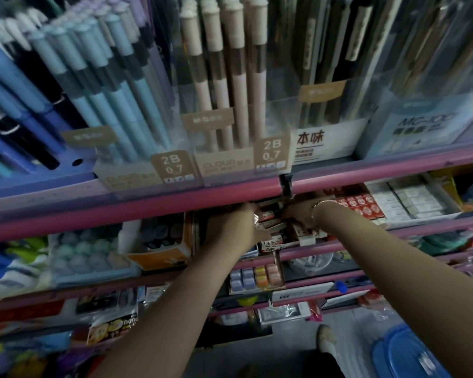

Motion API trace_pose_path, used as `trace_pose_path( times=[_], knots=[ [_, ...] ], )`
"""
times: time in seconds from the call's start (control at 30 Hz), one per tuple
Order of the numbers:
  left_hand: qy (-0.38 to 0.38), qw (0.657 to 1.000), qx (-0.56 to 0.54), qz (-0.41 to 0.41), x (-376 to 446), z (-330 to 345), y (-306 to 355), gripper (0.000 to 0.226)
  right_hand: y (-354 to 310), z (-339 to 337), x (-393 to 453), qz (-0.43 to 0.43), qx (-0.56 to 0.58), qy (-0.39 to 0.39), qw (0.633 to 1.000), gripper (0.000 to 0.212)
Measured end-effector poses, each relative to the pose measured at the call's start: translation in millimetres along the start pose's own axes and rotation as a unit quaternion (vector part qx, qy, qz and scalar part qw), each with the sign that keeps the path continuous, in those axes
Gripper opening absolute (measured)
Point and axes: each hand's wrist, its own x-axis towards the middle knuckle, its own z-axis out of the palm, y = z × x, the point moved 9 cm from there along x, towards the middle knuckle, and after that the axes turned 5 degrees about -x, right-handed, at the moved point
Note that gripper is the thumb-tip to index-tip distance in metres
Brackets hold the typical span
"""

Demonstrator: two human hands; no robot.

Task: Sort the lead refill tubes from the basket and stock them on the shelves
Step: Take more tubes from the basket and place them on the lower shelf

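Both my hands reach under the pink shelf edge (pixel 148 203) into a display box of small red-and-white lead refill packs (pixel 273 226). My left hand (pixel 241 222) lies at the left side of the packs, its fingertips touching them; its grip is hidden. My right hand (pixel 298 214), a bracelet on its wrist, is deep among the packs on the right, and its fingers are hidden by the shelf post and the packs. A blue basket (pixel 404 356) stands on the floor at the lower right.
Clear boxes of mechanical pencils (pixel 224 105) marked 2B 0.7 fill the shelf above. Red packs (pixel 358 203) and white boxes (pixel 410 197) sit to the right of my hands, an orange box (pixel 164 249) to the left. Lower pink shelves hold erasers (pixel 257 276) and small stationery.
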Motion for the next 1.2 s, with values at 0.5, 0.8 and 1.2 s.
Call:
trace_pose_path(
  times=[0.5, 0.8, 1.2],
  knots=[
    [0.039, 0.987, 0.155, 0.000, -9, -12, 23, 0.032, 7, -3, -12, 0.048, 0.176, -0.032, 0.983, 0.026],
    [-0.113, 0.942, -0.314, -0.024, -39, 2, 21, 0.024, 13, 9, -32, 0.068, 0.537, 0.117, 0.833, 0.024],
    [-0.149, 0.933, -0.324, -0.051, -31, -8, -10, 0.012, 9, 2, -44, -0.049, 0.321, -0.096, 0.941, 0.012]
  ],
)
